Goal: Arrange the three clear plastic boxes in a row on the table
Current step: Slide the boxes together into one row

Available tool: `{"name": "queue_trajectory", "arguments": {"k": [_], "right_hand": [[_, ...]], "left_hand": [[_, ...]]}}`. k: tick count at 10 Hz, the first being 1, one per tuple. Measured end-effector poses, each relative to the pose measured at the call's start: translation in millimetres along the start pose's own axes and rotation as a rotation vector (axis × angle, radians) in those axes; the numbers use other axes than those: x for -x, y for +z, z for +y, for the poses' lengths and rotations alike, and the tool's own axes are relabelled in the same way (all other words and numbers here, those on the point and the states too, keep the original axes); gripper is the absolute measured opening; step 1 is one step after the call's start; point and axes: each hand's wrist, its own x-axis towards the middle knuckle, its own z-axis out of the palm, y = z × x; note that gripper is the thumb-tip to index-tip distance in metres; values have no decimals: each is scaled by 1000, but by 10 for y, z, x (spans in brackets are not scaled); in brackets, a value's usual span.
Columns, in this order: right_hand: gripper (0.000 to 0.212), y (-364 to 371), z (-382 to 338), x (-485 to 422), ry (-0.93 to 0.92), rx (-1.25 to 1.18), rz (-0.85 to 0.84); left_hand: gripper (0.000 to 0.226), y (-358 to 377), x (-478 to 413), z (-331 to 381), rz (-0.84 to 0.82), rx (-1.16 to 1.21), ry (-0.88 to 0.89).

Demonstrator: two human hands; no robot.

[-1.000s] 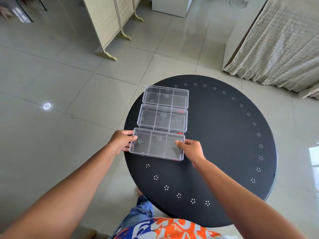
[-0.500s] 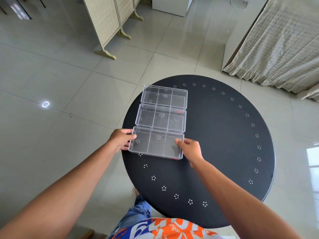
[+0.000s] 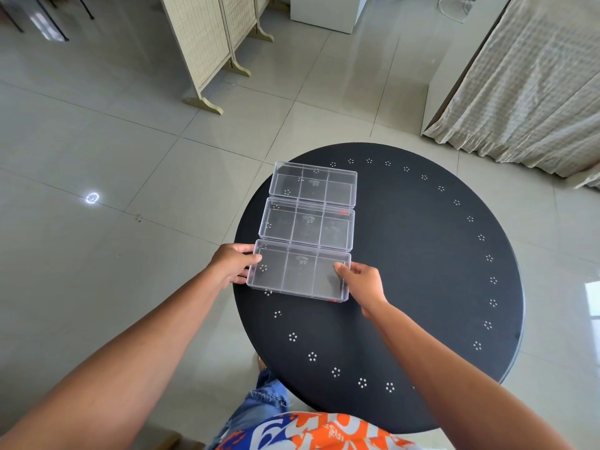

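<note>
Three clear plastic boxes with three compartments each lie in a line on the left part of the round black table (image 3: 422, 271). The far box (image 3: 313, 184) and the middle box (image 3: 306, 226) touch along their long sides. The near box (image 3: 298, 274) sits against the middle one. My left hand (image 3: 233, 263) grips the near box's left end, thumb on its top. My right hand (image 3: 358, 280) grips its right end, thumb over the rim.
The table's left edge (image 3: 238, 251) runs just beside the boxes' left ends. A folding screen (image 3: 207, 43) stands on the tiled floor at the back left, a curtain (image 3: 526, 76) hangs at the back right. My knee (image 3: 266, 404) is under the table's near edge.
The near box has stayed between both hands, pressed against the middle box. The view shifted slightly; hands and boxes hold the same positions relative to each other.
</note>
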Motion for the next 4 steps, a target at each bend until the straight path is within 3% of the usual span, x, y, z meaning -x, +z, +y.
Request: {"name": "queue_trajectory", "arguments": {"k": [3,4], "right_hand": [[14,-8,1,9,-4,0,-30],[41,-35,-30,57,8,-7,-29]], "left_hand": [[47,6,-5,7,4,-1,-6],[64,7,20,64,66,-57,-3]]}}
